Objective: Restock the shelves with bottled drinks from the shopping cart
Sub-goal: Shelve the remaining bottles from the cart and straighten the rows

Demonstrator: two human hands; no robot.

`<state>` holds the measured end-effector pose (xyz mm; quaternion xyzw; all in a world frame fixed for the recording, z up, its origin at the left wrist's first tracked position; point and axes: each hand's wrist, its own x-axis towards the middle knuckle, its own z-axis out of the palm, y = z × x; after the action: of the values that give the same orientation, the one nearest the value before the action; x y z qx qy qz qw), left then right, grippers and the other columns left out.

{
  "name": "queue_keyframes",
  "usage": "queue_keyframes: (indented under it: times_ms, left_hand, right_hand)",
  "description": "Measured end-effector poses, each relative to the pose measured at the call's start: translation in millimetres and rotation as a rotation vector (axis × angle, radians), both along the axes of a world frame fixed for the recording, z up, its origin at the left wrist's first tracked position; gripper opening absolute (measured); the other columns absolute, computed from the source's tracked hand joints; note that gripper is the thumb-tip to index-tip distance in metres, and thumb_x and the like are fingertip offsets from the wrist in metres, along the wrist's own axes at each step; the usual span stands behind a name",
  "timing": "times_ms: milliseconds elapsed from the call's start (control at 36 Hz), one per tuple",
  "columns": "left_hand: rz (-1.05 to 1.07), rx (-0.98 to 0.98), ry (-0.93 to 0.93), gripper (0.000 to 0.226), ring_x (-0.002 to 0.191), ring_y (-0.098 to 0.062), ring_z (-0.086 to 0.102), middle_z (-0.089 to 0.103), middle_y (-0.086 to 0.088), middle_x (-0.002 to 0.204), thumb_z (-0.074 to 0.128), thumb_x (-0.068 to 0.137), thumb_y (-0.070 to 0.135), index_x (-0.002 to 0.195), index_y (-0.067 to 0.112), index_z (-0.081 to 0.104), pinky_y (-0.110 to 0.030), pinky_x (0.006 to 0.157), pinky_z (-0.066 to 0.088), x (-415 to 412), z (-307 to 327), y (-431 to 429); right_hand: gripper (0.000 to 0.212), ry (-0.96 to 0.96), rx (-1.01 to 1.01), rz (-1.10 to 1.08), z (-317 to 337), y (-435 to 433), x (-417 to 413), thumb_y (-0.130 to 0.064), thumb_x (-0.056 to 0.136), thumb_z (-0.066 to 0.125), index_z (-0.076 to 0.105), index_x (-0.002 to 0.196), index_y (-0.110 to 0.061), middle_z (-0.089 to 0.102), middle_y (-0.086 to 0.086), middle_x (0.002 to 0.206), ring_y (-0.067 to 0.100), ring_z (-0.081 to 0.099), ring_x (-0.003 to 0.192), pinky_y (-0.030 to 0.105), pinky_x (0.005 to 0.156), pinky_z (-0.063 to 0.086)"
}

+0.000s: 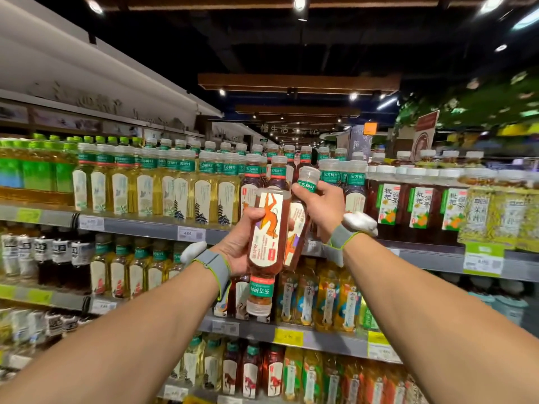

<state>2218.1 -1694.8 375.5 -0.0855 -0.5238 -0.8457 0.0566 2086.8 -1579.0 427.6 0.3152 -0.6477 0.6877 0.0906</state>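
Left hand [239, 246] is gripping an upside-down bottle [267, 228]; right hand [324, 207] is holding a second bottle [309, 177] by its neck. Pushing either into the crowded row [204, 193] just beyond the hands is probably risking toppled neighbours.

I read 东方树叶 on the neck bands of the upright bottle [307, 186] and the inverted bottle [267, 234]; 枇杷润茶 on the dark bottles [389, 208] at the shelf [431, 258] right end; 慢生活 on the far sign [274, 128].

Bright ceiling spotlights [299, 2] flare against a dark ceiling; wide-angle edges bend, blurring the far right.
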Motion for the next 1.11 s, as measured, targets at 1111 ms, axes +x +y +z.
queue_keyframes:
  times_ms: [1111]
  left_hand:
    - [0.866,-0.051,-0.043,0.025,0.067,-0.010,0.072,0.078,-0.003,0.087,0.076,0.085,0.028,0.104,0.015,0.066,-0.020,0.049,0.049,-24.4,22.4,-27.1]
  right_hand:
    - [0.052,0.416,0.446,-0.527,26.4,-35.8,-38.2,-0.044,0.090,0.070,0.055,0.126,-0.010,0.064,0.012,0.124,0.034,0.058,0.115,0.038,0.078,0.047]
